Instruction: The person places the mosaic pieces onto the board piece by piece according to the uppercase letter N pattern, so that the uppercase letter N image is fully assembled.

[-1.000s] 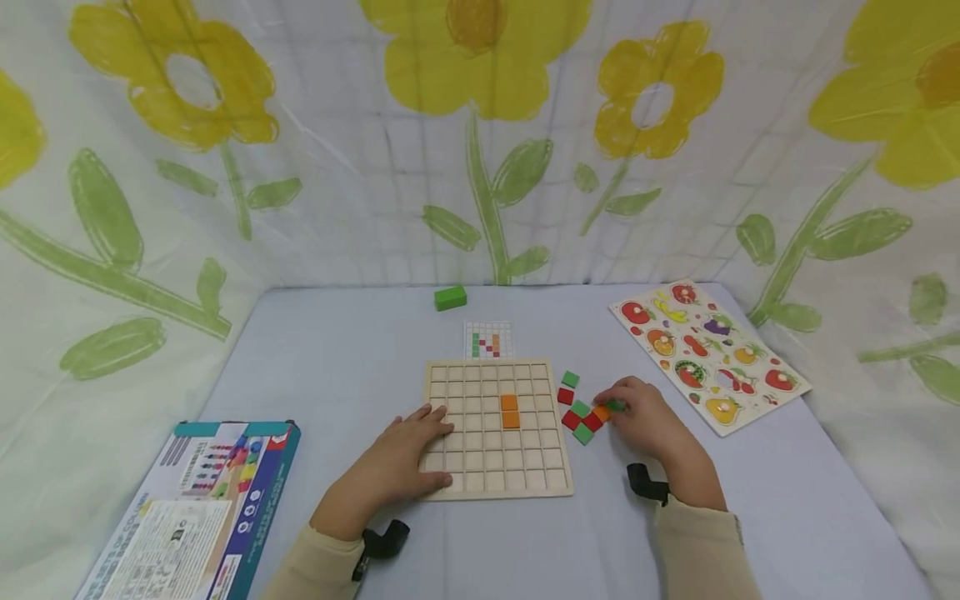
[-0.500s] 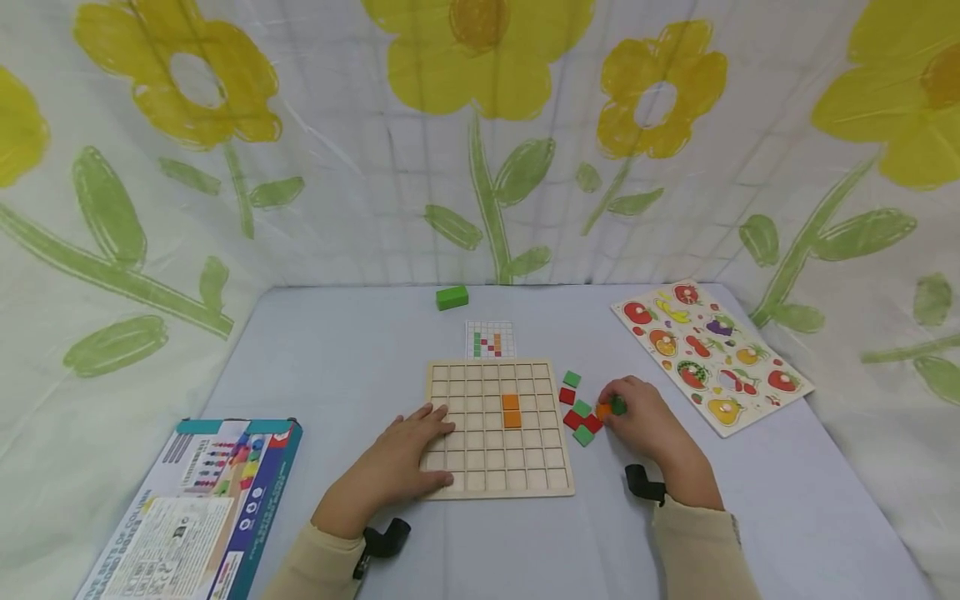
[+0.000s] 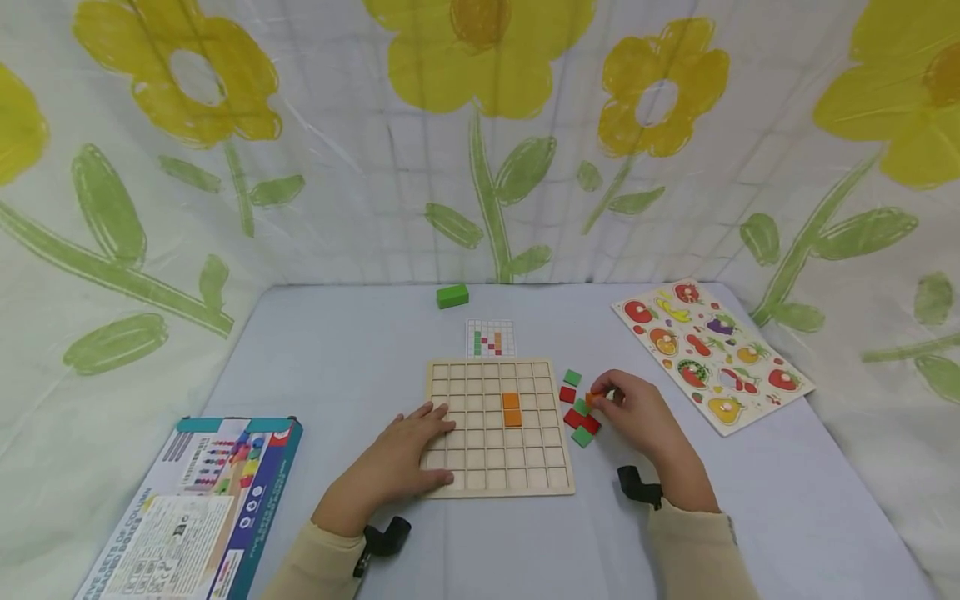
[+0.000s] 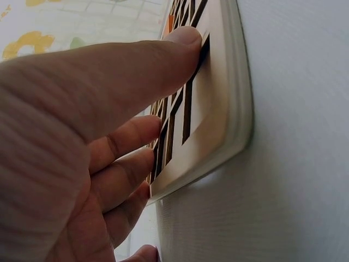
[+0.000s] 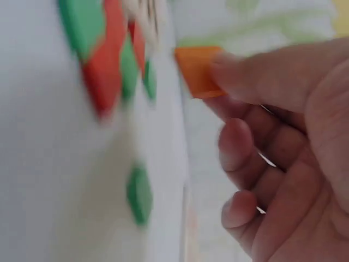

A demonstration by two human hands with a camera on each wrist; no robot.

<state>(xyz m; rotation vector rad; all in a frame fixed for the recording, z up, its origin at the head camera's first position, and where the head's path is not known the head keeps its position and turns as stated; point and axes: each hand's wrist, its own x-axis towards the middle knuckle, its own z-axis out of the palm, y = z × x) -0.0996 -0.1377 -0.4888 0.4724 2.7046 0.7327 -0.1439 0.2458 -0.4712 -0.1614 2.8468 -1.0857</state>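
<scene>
A wooden grid board [image 3: 476, 461] lies flat on the table, with two orange square tiles [image 3: 512, 409] in adjoining cells of one column. My left hand [image 3: 405, 457] rests on the board's left edge, fingers extended; in the left wrist view the thumb [image 4: 147, 71] lies over the frame. Right of the board, my right hand [image 3: 637, 415] pinches an orange tile [image 5: 197, 72] between thumb and index finger, raised off the table. Loose red tiles [image 3: 567, 394] and green tiles [image 3: 582, 437] lie beside the board. Another green tile [image 5: 140, 194] lies apart, hidden from the head view.
Behind the board lies a small pattern card [image 3: 491, 338] with coloured squares, and beyond it a green block [image 3: 452, 296]. A fruit puzzle board [image 3: 708, 354] lies at the back right. A printed box [image 3: 195, 508] stands at the front left.
My right hand has picked up the orange tile and moved it slightly left and up, over the loose tiles. The left hand stays on the board.
</scene>
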